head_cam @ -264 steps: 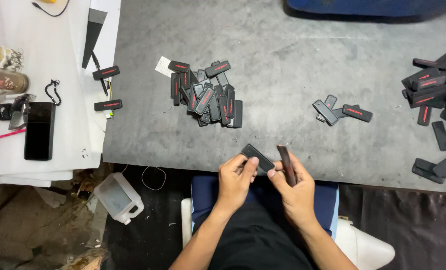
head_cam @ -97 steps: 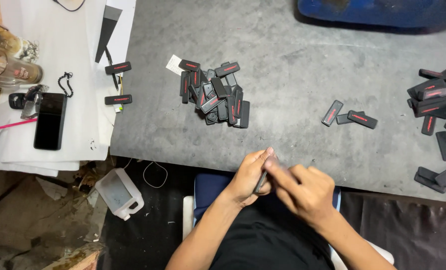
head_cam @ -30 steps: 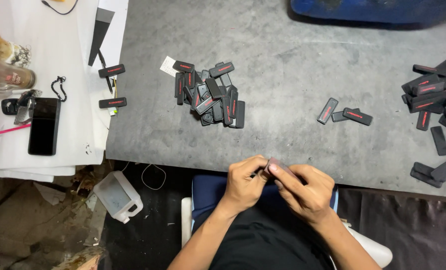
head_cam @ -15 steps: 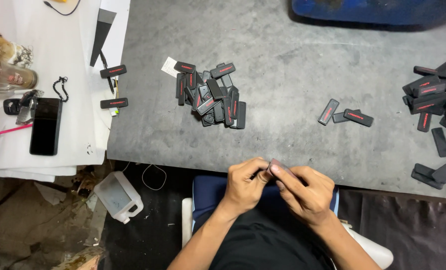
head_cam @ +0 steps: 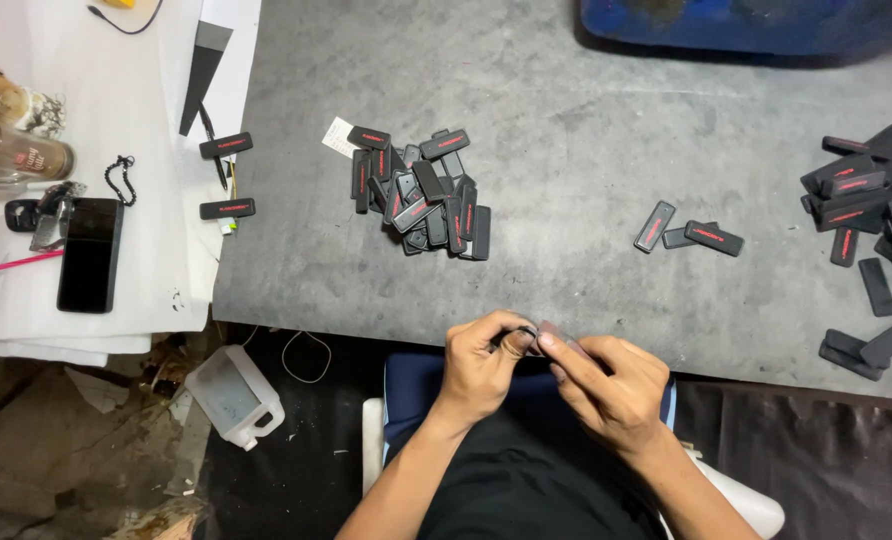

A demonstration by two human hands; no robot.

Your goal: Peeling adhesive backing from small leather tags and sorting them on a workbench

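My left hand [head_cam: 481,365] and my right hand [head_cam: 606,385] are pressed close together just past the near edge of the rough grey table [head_cam: 566,120], over my lap. Between them is a small dark flat piece [head_cam: 526,342] — my left fingers are curled tight on it, and my right fingertips [head_cam: 551,345] pinch its other end. Most of it is hidden, so I cannot tell its full shape.

On the table, well ahead of my left hand, sits a messy heap of small black flat rectangles with thin red stripes [head_cam: 421,190]. They look smooth and hard, with rounded corners. Ahead of my right hand lie three more black striped pieces in a little bunch [head_cam: 688,230], two of them touching. At the far right edge is a bigger pile of the same black pieces [head_cam: 866,190], with some plain black strips [head_cam: 866,345] nearer to me.

To the left, white paper sheets [head_cam: 156,280] cover part of the table. On them lie two more black striped pieces [head_cam: 226,175], a shiny black phone [head_cam: 88,255], a thin pink stick [head_cam: 16,263] and a glass cup [head_cam: 11,155] — I cannot tell what is in it. Down on the dirty floor lies a cloudy white plastic jug [head_cam: 234,395], tipped on its side. A blue bin [head_cam: 756,22] stands at the far end of the table; its inside is out of view.
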